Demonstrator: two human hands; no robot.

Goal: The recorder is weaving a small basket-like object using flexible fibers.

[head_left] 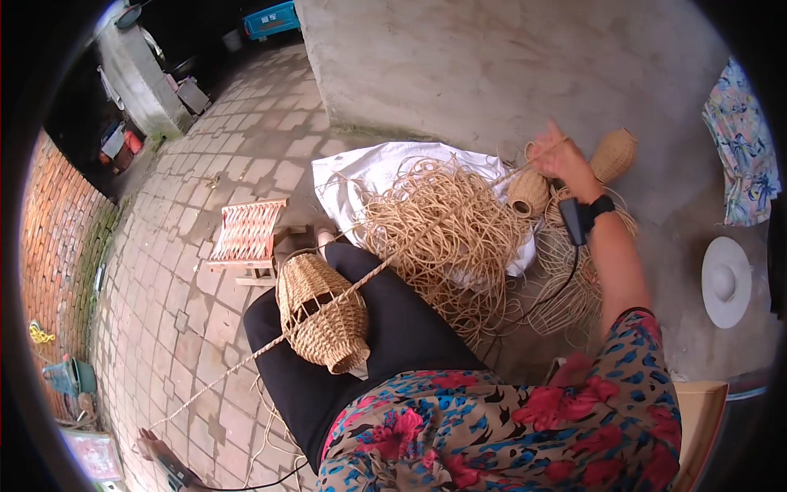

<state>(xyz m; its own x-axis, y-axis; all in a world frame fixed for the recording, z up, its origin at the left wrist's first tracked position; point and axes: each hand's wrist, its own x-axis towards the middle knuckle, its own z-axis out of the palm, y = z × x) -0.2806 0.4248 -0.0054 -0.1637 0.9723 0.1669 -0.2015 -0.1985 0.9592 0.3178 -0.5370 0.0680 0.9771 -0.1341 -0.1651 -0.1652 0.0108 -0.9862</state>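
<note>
A woven straw-coloured basket (334,338) with a narrow neck lies across my dark-trousered lap. Its side has a dark gap crossed by a few strands. Over it runs a twisted straw cord (383,266), stretched diagonally between my widely spread arms. My right hand (562,160), out at the upper right, has its fingers closed around the cord, one finger raised. Far out at the lower left, my left hand (152,447) meets the cord's other end at its fingertips, which look pinched together. Below my right hand lies a small woven vase-shaped basket (528,193).
A large tangle of straw cord (447,225) lies on a white sheet (340,176) beyond my knees. Another small woven basket (614,154) leans by the concrete wall (492,66). A wooden stool (248,234) with a woven seat stands ahead left. A white hat (726,283) is at the right.
</note>
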